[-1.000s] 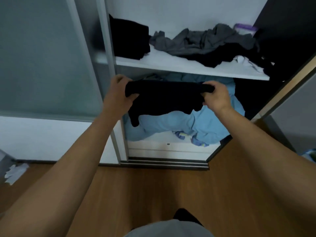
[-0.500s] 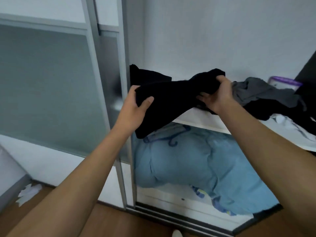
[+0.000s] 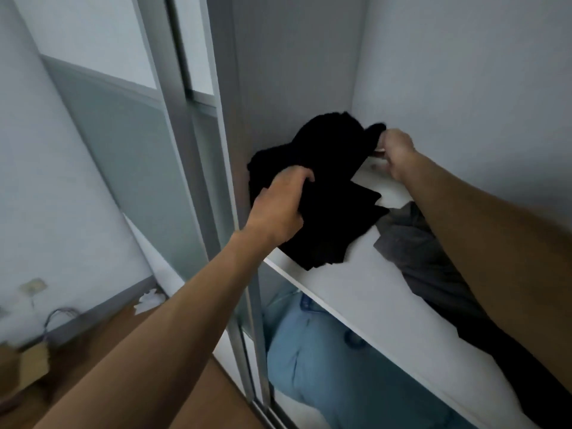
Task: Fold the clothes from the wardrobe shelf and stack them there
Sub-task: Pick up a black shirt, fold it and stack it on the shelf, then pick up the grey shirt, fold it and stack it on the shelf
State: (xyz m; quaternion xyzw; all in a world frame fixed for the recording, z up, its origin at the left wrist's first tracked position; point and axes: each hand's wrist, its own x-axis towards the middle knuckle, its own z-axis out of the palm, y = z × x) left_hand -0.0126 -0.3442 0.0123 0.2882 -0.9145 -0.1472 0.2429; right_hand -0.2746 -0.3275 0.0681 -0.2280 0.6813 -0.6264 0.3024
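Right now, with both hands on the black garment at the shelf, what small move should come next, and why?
Probably lower the black garment flat into the shelf corner and let go. The left hand and right hand both grip it, and it already sits over that corner, while grey clothes wait crumpled beside it.

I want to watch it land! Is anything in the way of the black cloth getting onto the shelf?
Nothing visible blocks it. The left hand and right hand grip the black cloth at the left corner of the shelf. The grey clothes lie off to its right.
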